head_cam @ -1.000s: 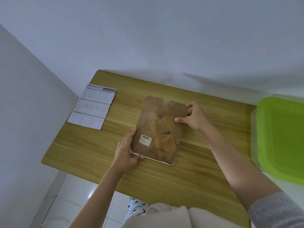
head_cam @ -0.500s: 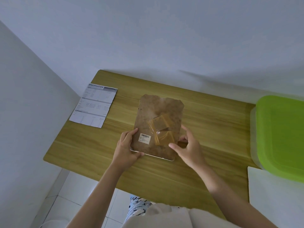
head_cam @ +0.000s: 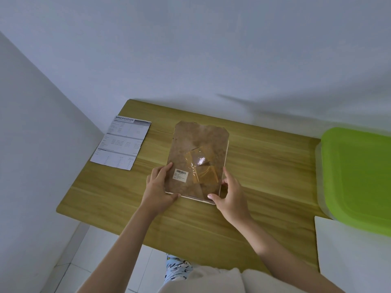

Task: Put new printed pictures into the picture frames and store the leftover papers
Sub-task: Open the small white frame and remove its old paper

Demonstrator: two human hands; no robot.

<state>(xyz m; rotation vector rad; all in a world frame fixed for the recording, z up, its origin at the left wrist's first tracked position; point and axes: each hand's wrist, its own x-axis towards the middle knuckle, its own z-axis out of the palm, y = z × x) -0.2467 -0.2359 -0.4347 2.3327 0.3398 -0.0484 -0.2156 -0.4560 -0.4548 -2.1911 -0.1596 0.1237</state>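
A picture frame (head_cam: pixel 197 144) lies face down on the wooden table (head_cam: pixel 264 166), its brown backing board up, with shiny tape patches and a barcode sticker on it. My left hand (head_cam: pixel 157 187) grips the frame's near left corner, thumb under the near edge. My right hand (head_cam: pixel 229 192) grips the near right corner, fingers along the right edge. The frame's white rim shows along the right and near sides. Its front face is hidden.
A printed specification sheet (head_cam: pixel 121 142) lies at the table's far left, overhanging the edge. A box with a lime-green lid (head_cam: pixel 359 176) stands at the right. A white sheet (head_cam: pixel 349 250) lies at the near right. White walls border the table's back and left.
My right hand has moved from the frame's far right side down to its near right corner. The left hand has stayed on the near left corner. The frame has barely shifted.
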